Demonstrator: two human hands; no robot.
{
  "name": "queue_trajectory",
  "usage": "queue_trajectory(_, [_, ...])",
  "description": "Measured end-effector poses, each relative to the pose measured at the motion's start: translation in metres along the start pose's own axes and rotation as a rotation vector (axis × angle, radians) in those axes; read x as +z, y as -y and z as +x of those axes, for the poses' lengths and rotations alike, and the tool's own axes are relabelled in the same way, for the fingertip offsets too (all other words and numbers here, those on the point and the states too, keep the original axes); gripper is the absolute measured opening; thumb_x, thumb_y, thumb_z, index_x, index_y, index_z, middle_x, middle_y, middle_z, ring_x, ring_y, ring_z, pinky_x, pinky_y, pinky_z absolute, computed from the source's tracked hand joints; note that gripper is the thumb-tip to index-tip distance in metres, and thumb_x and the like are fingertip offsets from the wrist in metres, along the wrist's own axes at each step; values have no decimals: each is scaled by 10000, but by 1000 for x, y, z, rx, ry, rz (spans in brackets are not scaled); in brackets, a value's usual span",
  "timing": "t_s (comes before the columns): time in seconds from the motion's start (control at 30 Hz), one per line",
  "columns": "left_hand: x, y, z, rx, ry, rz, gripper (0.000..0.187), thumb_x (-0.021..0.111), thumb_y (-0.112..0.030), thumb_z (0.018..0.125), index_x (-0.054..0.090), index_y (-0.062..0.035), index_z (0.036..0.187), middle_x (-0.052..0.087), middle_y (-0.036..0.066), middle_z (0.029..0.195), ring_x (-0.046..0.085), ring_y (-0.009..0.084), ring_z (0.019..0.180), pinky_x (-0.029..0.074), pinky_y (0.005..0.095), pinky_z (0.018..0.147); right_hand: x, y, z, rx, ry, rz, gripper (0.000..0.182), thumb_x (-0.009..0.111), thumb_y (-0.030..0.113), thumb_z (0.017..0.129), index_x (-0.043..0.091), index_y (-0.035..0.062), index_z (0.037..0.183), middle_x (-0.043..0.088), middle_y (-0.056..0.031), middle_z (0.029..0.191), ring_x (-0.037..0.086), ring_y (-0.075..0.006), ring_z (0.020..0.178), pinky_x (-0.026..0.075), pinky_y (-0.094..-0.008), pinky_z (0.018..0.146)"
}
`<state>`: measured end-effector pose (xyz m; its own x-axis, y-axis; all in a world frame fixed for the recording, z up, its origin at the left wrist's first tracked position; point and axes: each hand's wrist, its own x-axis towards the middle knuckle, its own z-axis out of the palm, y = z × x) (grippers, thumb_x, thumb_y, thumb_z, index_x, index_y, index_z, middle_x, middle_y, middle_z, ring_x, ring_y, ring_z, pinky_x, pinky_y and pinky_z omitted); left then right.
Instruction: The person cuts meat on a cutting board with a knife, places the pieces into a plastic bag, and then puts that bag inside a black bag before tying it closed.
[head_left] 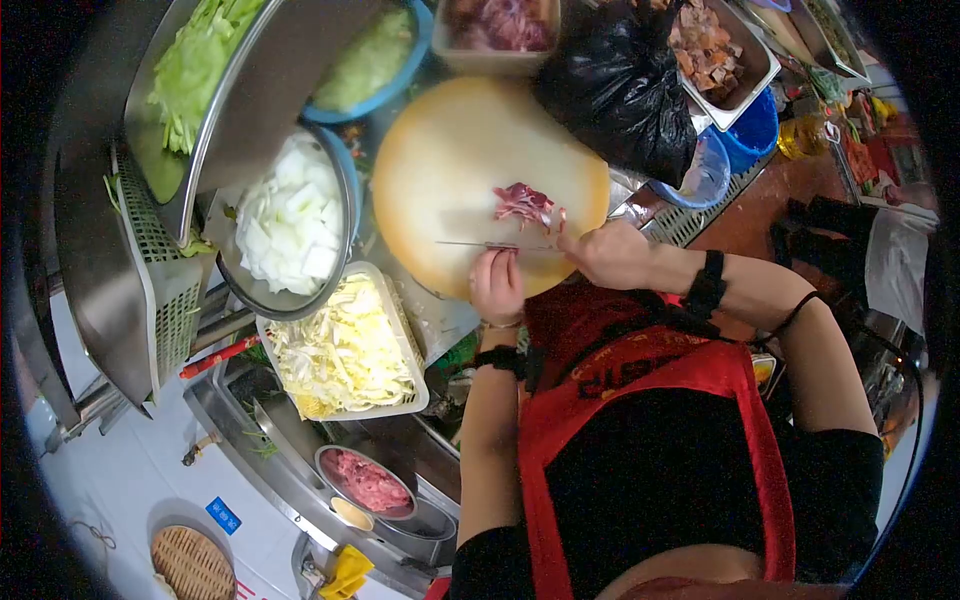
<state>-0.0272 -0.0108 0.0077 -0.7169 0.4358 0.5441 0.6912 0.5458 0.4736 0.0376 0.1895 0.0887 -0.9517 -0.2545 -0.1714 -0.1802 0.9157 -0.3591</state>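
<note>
Your left hand is clenched around the knife handle while your right hand pins the raw meat on the round cutting board, fingertips steadying it beside the blade.

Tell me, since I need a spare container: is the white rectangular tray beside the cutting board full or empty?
Full: the white tray is heaped with pale yellow shredded vegetable up to its rim.
</note>
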Motion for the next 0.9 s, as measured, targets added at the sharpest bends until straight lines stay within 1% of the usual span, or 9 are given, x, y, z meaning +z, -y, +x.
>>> queue_trajectory(0.07, [0, 0, 0, -3, -1, 6, 105, 634, -41, 757, 622, -10, 857, 587, 104, 903, 572, 287, 804, 461, 373, 728, 0, 2, 4, -12, -37, -4, 279, 503, 227, 838, 501, 45, 1050, 545, -119, 519, 562, -298, 444, 432, -424, 409])
queue_trajectory(0.17, [1, 2, -1, 9, -4, 28, 115, 629, -32, 752, 624, -10, 865, 586, 104, 922, 570, 282, 830, 462, 369, 744, 5, 3, 17, -10, 88, 26, 425, 505, 146, 767, 447, -36, 1147, 602, -130, 608, 607, -280, 505, 464, -391, 428])
queue_trajectory(0.23, [0, 2, -1, 21, -9, 1, 111, 622, -20, 742, 617, 22, 844, 590, 142, 915, 567, 319, 818, 460, 394, 719, 23, 6, 27, -11, 54, 90, 281, 505, 186, 805, 524, 37, 1043, 571, -119, 554, 584, -287, 468, 453, -399, 423])
queue_trajectory(0.37, [1, 6, -5, 65, -1, 29, 108, 620, -24, 741, 615, 24, 839, 588, 147, 911, 566, 330, 818, 464, 396, 728, 28, 22, 47, 13, -105, 66, 221, 525, 141, 757, 531, 19, 941, 617, -152, 671, 627, -284, 547, 486, -387, 463])
queue_trajectory(0.47, [1, 4, -4, 56, 9, 50, 124, 630, -31, 738, 614, 21, 848, 588, 142, 909, 567, 322, 824, 467, 392, 730, 36, 20, 46, -39, -223, 69, 265, 522, 144, 760, 514, 10, 988, 616, -159, 682, 626, -297, 551, 486, -389, 457])
queue_trajectory(0.53, [1, 2, -2, 2, -30, 39, 134, 642, -37, 734, 618, 13, 856, 589, 133, 909, 569, 308, 826, 466, 388, 726, 16, 18, 31, 105, -1, 77, 331, 519, 156, 766, 488, -5, 1053, 613, -154, 676, 623, -298, 558, 490, -397, 469])
queue_trajectory(0.67, [0, -1, 0, -12, -35, 24, 121, 644, -42, 752, 622, -6, 866, 582, 118, 917, 563, 296, 831, 459, 377, 735, 11, -4, 13, 50, 96, 33, 395, 513, 168, 772, 454, -17, 1116, 609, -152, 662, 615, -307, 548, 484, -405, 469])
queue_trajectory(0.73, [-2, -2, 3, -23, -20, -13, 119, 646, -39, 755, 624, -11, 869, 583, 112, 904, 566, 292, 810, 459, 371, 715, 12, -9, 13, 65, 131, 33, 405, 504, 217, 822, 454, 13, 1168, 576, -143, 569, 582, -317, 476, 459, -444, 441])
queue_trajectory(0.9, [2, 2, -3, -7, -38, 10, 122, 652, -47, 759, 626, -13, 873, 582, 108, 900, 567, 292, 802, 459, 371, 700, 2, -4, 2, 8, -49, 62, 419, 494, 252, 851, 421, -3, 1175, 538, -133, 514, 557, -323, 444, 445, -445, 431])
